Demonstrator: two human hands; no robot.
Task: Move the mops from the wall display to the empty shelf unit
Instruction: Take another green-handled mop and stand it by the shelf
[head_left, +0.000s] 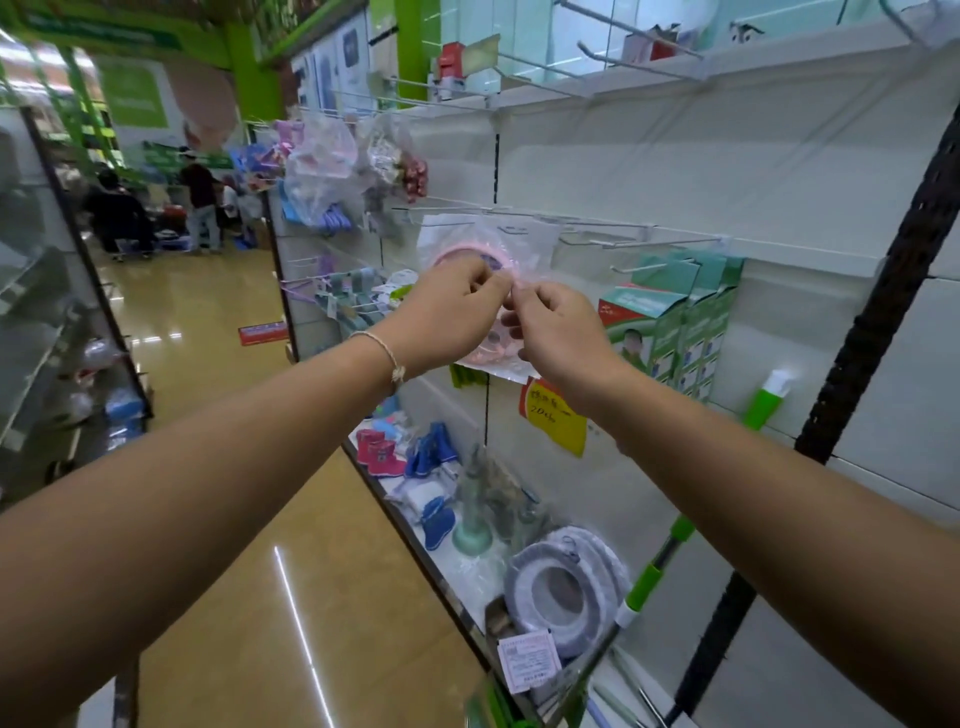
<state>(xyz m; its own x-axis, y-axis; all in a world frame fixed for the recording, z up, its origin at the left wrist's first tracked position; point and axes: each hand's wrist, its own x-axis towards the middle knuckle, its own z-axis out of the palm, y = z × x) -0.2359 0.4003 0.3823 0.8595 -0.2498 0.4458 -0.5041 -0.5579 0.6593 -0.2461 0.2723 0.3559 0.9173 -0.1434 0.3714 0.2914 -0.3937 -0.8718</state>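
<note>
Clear plastic bag (524, 236) with a pink ring (445, 254) inside hangs from a wire hook (519, 213) on the wall display (675, 171), and I have both hands on it. My left hand (452, 306) pinches the bag's front with curled fingers. My right hand (556, 332) pinches it just beside, knuckles towards me. A string bracelet (387, 353) circles my left wrist. The mops stand lower right, apart from both hands: a green-and-white mop handle (655, 566) leans near a black twisted pole (883, 312), and a second handle tip (769, 400) shows beside the green boxes (675, 317).
</note>
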